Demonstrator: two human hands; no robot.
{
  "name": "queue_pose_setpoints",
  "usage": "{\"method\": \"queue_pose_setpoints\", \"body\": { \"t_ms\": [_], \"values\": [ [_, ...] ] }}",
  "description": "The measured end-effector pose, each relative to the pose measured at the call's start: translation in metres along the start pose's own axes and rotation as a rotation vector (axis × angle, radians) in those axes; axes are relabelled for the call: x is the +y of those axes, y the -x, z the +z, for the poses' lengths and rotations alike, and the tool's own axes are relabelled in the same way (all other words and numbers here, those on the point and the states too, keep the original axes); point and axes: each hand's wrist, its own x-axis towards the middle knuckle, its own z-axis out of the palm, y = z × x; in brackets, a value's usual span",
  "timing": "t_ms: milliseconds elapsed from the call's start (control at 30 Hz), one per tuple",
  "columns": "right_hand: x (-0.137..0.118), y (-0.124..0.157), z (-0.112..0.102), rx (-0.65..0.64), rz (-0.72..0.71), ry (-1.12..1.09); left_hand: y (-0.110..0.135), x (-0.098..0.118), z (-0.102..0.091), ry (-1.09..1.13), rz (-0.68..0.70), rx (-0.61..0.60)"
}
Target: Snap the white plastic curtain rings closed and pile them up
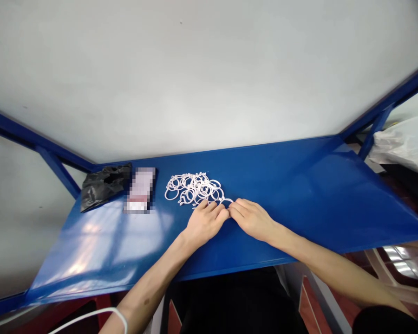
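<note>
A loose pile of white plastic curtain rings [198, 186], each with small bits along its edge, lies on the blue table [282, 185]. At the near side of the pile, my left hand [207, 220] and my right hand [250, 218] meet with their fingertips almost touching. Between them they pinch one white curtain ring [226, 200], whose arc shows above the fingers. The rest of that ring is hidden by the fingers. Both hands are closed, with the fingers bent inward.
Left of the rings lies a flat, pixelated object [140, 190]. Beyond it sits a crumpled black plastic bag [104, 185]. A white wall [209, 79] rises behind the table, between blue frame bars. A white plastic bag [404, 144] is at far right; a white cable [90, 315] crosses lower left.
</note>
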Motion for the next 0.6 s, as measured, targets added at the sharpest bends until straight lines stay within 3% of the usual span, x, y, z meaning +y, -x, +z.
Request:
{"method": "queue_pose_setpoints", "body": {
  "t_ms": [233,400,467,600],
  "values": [
    [-0.009,0.002,-0.006,0.089,0.088,0.108,0.002,0.007,0.002,-0.081,-0.042,-0.011],
    [-0.001,0.007,-0.003,0.199,0.071,0.000,0.004,-0.008,-0.002,-0.045,0.032,0.080],
    [0.006,0.009,-0.001,0.216,0.163,-0.079,0.009,-0.021,-0.004,-0.023,-0.038,0.116],
    [0.026,0.011,0.002,0.182,0.442,-0.222,0.022,-0.051,-0.005,-0.090,-0.359,0.213]
  ]
}}
